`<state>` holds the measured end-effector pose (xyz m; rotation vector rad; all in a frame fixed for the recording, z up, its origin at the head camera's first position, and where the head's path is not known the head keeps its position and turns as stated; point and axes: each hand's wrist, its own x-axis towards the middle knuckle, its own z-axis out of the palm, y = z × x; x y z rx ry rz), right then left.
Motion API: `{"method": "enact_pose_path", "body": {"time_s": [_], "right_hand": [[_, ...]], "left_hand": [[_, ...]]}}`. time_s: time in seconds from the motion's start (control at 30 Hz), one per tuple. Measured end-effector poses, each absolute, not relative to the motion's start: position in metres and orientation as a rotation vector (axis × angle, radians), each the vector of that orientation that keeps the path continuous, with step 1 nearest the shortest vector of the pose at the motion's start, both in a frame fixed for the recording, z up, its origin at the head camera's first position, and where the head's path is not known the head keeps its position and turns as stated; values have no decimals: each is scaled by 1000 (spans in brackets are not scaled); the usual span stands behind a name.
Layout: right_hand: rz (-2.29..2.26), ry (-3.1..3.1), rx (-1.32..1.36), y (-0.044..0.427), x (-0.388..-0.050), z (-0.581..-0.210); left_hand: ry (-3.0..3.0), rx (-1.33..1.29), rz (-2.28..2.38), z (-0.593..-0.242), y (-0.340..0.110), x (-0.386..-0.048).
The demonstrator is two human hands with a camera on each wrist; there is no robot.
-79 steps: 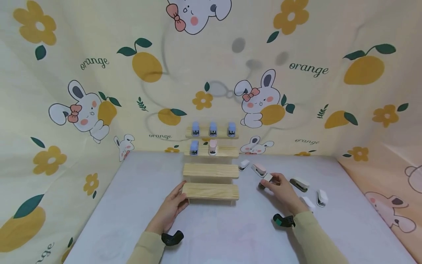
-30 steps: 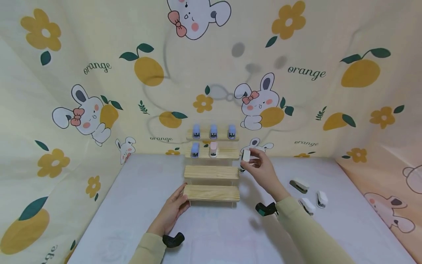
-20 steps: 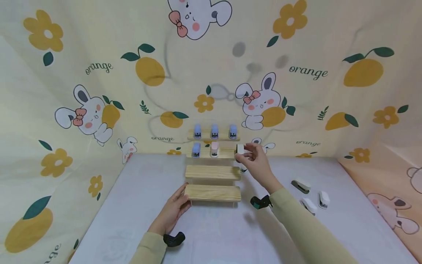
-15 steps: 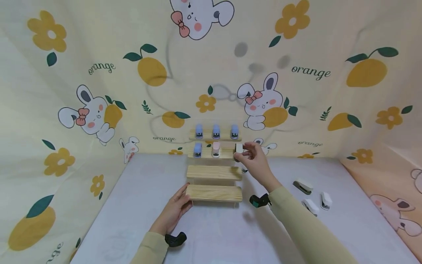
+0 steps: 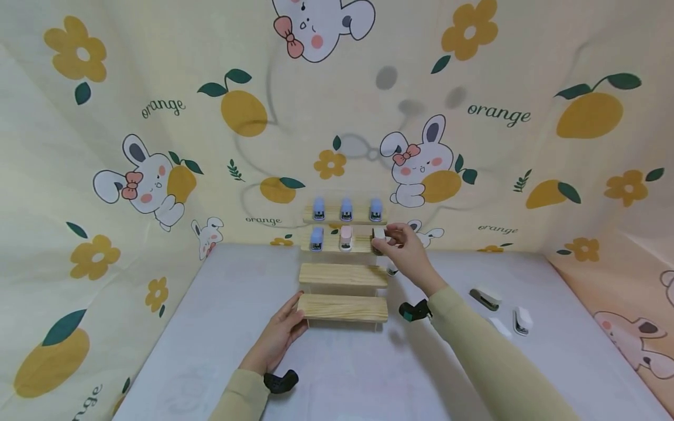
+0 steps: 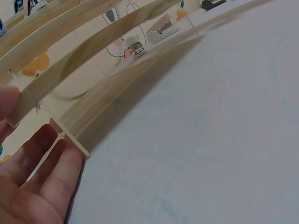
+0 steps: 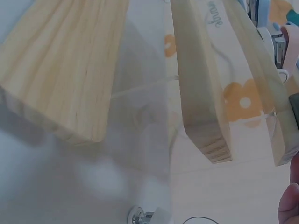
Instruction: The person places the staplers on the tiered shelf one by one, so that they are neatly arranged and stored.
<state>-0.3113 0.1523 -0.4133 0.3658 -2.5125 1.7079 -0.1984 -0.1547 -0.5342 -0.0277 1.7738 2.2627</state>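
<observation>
Right hand [image 5: 413, 257] pinched a white-topped stapler [image 5: 379, 233] at the end of the second board [image 5: 361, 244], while left hand [image 5: 279, 333] held the rack.
The thumb and fingers were closed on this stapler, over the right end of the board; whether its base fully touched the wood, I could not tell. To the left of this grip stood the pink stapler [image 5: 346, 237], then a blue stapler [image 5: 316, 239]. Nearer to the body, the left hand gripped the left end of the lowest board [image 5: 343, 308], which probably helped against shaking. In my judgement, the good way was to align the stapler with the pink one, with its base inside the edge, and to loosen the fingers only when it stood flat.
</observation>
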Motion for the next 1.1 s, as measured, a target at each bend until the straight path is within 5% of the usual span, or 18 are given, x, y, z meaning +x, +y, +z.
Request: {"method": "enact_pose_path", "body": {"time_s": [1.1], "right_hand": [[1586, -2562, 405, 173, -313, -434]], "left_hand": [[1766, -49, 2262, -533, -154, -200]]}}
